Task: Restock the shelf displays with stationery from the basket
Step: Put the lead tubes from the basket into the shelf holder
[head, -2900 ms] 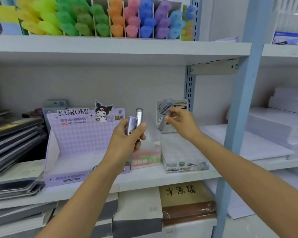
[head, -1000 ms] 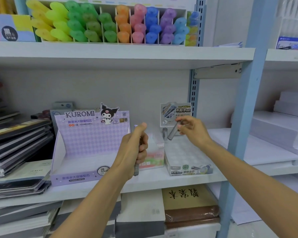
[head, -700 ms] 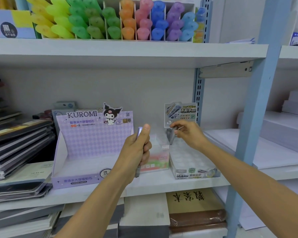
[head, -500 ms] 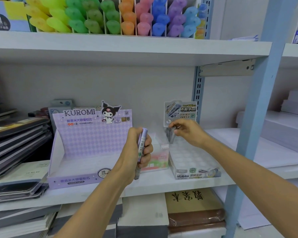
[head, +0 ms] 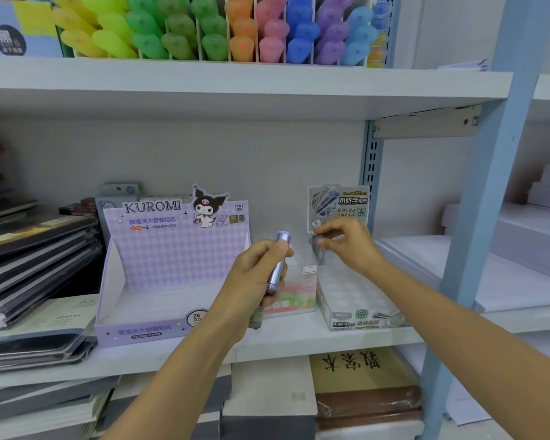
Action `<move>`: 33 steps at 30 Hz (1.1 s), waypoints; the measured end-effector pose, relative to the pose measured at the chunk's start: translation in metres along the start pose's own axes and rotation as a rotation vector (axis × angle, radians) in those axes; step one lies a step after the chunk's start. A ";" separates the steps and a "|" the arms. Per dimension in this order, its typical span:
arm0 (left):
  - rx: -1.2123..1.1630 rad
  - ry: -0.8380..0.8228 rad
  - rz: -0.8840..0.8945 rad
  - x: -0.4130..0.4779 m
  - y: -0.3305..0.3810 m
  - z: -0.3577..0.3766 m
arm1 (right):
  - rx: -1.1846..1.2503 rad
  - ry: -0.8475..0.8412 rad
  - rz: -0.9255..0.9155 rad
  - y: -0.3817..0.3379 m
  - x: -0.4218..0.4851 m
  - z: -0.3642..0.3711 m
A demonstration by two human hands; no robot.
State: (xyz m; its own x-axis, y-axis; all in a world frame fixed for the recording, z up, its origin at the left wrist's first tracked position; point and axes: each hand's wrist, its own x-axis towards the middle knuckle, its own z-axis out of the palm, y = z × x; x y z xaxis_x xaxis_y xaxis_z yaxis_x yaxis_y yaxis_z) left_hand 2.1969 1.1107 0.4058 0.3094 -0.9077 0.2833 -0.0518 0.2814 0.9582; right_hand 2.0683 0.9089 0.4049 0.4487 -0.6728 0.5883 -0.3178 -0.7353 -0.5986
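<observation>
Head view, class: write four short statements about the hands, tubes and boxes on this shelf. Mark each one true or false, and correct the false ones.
1. The left hand holds a purple tube in its grip. True.
2. The right hand lies flat on the purple box. False: it pinches a grey tube over the back of the white box.
3. The coloured markers stand on the upper shelf, above both boxes. True.
4. The purple box stands to the right of the white box. False: it stands to its left.
</observation>
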 end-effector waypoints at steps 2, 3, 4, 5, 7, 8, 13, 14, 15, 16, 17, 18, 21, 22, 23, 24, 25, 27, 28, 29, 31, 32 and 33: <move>0.017 -0.010 0.018 -0.001 0.000 0.000 | -0.043 -0.024 0.015 0.002 -0.003 0.001; 0.025 -0.013 0.027 -0.002 0.001 0.001 | -0.051 -0.038 0.022 0.002 -0.005 0.001; 0.034 -0.015 0.035 -0.003 0.002 0.002 | -0.059 -0.051 0.026 0.001 -0.006 0.001; 0.043 -0.016 0.041 -0.004 0.003 0.003 | -0.081 -0.058 0.019 -0.002 -0.007 0.000; 0.057 -0.014 0.048 -0.006 0.004 0.004 | -0.153 -0.033 -0.037 -0.010 -0.010 -0.005; 0.059 -0.016 0.050 -0.007 0.005 0.004 | -0.150 -0.003 -0.062 -0.016 -0.012 -0.009; 0.061 -0.046 0.053 -0.010 0.006 0.010 | 0.452 -0.184 -0.085 -0.055 -0.031 -0.031; 0.067 -0.045 0.057 -0.010 0.006 0.012 | 0.485 -0.267 -0.101 -0.060 -0.036 -0.034; 0.073 -0.040 0.063 -0.011 0.006 0.015 | 0.475 -0.335 -0.120 -0.064 -0.040 -0.036; 0.082 -0.034 0.066 -0.011 0.006 0.017 | 0.458 -0.375 -0.136 -0.067 -0.044 -0.037; 0.086 -0.028 0.065 -0.011 0.005 0.017 | 0.461 -0.379 -0.140 -0.067 -0.046 -0.037; 0.081 -0.021 0.057 -0.012 0.005 0.018 | 0.499 -0.354 -0.129 -0.067 -0.049 -0.038; -0.005 0.026 0.027 -0.013 0.003 0.014 | 0.683 -0.213 -0.081 -0.065 -0.055 -0.043; -0.044 0.057 0.023 -0.013 0.002 0.013 | 0.715 -0.183 -0.081 -0.064 -0.057 -0.045; -0.087 0.094 0.022 -0.013 0.002 0.012 | 0.726 -0.176 -0.087 -0.063 -0.060 -0.047; -0.132 0.132 0.021 -0.013 0.002 0.013 | 0.718 -0.183 -0.096 -0.063 -0.063 -0.047; -0.176 0.169 0.020 -0.012 0.002 0.013 | 0.699 -0.200 -0.105 -0.064 -0.068 -0.046; -0.265 0.207 0.022 -0.011 0.005 0.016 | 0.659 -0.240 -0.108 -0.066 -0.079 -0.039; -0.300 0.202 0.028 -0.011 0.006 0.018 | 0.647 -0.262 -0.113 -0.068 -0.085 -0.034; -0.317 0.184 0.039 -0.011 0.007 0.020 | 0.630 -0.282 -0.131 -0.070 -0.089 -0.030; -0.264 0.142 0.068 -0.012 0.007 0.023 | 0.590 -0.268 -0.161 -0.074 -0.093 -0.027; -0.212 0.123 0.080 -0.013 0.007 0.023 | 0.584 -0.222 -0.149 -0.077 -0.091 -0.029; -0.159 0.102 0.090 -0.014 0.006 0.023 | 0.580 -0.164 -0.123 -0.078 -0.088 -0.033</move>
State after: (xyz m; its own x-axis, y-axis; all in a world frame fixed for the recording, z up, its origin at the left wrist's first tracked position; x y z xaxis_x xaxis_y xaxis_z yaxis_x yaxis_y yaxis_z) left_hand 2.1705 1.1180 0.4085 0.4055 -0.8425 0.3547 0.0639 0.4132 0.9084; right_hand 2.0262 1.0226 0.4180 0.5906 -0.5302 0.6083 0.2302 -0.6118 -0.7568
